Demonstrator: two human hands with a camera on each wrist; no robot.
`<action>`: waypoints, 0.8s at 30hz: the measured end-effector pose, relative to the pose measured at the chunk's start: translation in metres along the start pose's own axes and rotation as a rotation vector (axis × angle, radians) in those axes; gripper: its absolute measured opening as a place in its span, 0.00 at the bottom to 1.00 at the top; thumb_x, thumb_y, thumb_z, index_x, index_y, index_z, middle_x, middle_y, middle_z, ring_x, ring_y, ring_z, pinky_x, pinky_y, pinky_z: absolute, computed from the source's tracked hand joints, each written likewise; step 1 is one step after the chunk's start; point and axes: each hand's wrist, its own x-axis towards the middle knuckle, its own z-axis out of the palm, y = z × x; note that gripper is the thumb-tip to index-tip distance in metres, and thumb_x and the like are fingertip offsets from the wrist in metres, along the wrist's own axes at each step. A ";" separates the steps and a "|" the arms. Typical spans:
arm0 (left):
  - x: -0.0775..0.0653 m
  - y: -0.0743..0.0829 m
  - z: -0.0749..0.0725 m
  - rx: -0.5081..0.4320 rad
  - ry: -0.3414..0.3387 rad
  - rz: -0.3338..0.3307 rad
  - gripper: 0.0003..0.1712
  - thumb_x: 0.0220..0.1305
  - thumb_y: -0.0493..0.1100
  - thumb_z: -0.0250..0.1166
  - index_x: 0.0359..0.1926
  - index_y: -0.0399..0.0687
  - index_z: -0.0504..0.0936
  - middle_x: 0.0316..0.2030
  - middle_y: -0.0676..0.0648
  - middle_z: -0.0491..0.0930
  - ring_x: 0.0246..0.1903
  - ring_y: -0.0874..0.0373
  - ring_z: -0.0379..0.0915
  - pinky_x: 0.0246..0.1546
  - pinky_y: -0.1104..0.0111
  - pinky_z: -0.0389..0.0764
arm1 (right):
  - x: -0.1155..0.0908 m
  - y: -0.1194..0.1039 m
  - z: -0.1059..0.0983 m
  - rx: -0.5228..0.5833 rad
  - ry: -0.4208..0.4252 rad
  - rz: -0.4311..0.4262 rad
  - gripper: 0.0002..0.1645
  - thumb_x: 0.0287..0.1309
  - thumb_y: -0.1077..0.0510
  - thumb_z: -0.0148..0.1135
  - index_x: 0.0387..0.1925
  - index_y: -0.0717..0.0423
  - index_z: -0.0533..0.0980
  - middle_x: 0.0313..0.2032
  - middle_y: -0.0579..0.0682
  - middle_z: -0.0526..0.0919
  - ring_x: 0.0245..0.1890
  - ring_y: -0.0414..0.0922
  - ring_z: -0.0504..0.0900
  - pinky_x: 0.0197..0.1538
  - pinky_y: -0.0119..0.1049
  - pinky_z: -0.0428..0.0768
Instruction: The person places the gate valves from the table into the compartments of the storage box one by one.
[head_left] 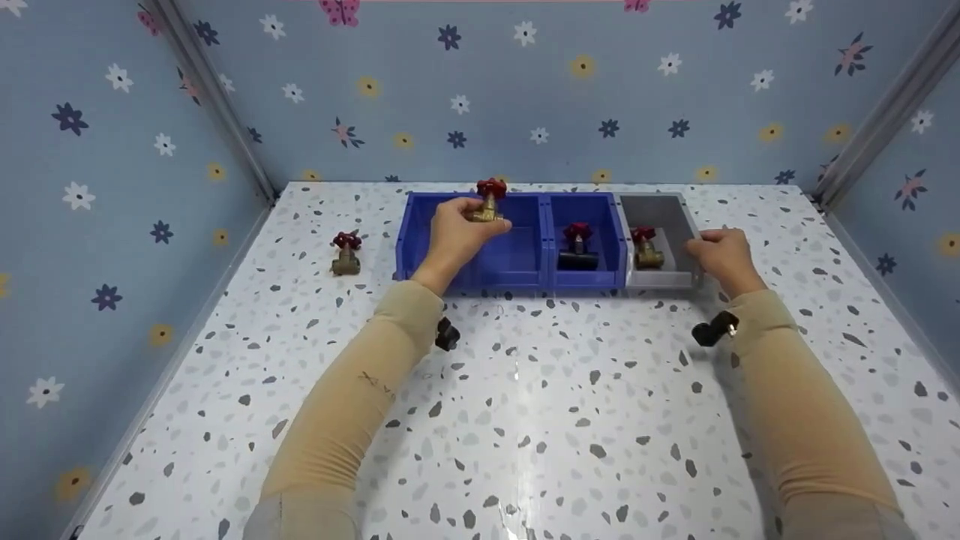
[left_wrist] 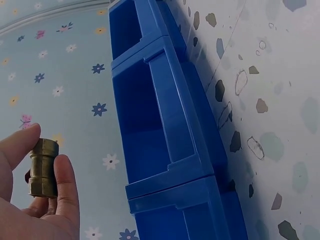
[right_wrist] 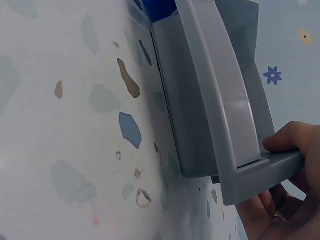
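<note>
My left hand [head_left: 456, 238] pinches a brass gate valve [head_left: 489, 204] with a red handwheel between thumb and fingers, raised above the blue bins [head_left: 510, 278]. In the left wrist view the valve's brass body [left_wrist: 43, 167] shows, its handwheel out of sight. At the right end of the row, my right hand [head_left: 726, 259] grips the side wall of a grey bin [head_left: 660, 280], thumb inside and fingers outside. Within the grey bin lies a brass valve with a red handwheel [head_left: 647, 253]. The blue bin beside it holds a black-bodied valve [head_left: 577, 255], also with a red handwheel.
Another red-handled brass valve [head_left: 346, 259] stands on the speckled table [head_left: 555, 420], left of the bins. The bins sit side by side near the back wall [head_left: 495, 112], which is patterned with flowers. Side panels border the table left and right.
</note>
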 end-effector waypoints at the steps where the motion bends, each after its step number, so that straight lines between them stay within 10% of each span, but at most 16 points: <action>1: 0.001 0.000 0.001 0.001 0.005 -0.002 0.32 0.63 0.42 0.81 0.64 0.33 0.83 0.58 0.36 0.86 0.54 0.47 0.86 0.58 0.58 0.88 | 0.000 0.000 0.000 0.004 0.000 0.007 0.36 0.78 0.54 0.54 0.78 0.69 0.67 0.74 0.71 0.73 0.74 0.63 0.76 0.74 0.52 0.77; 24: 0.004 -0.005 0.030 -0.025 -0.007 -0.053 0.31 0.59 0.35 0.81 0.63 0.33 0.83 0.58 0.36 0.86 0.54 0.46 0.86 0.59 0.59 0.87 | 0.001 0.000 -0.002 0.017 -0.007 0.040 0.36 0.77 0.54 0.55 0.79 0.67 0.67 0.76 0.70 0.71 0.76 0.62 0.73 0.78 0.54 0.73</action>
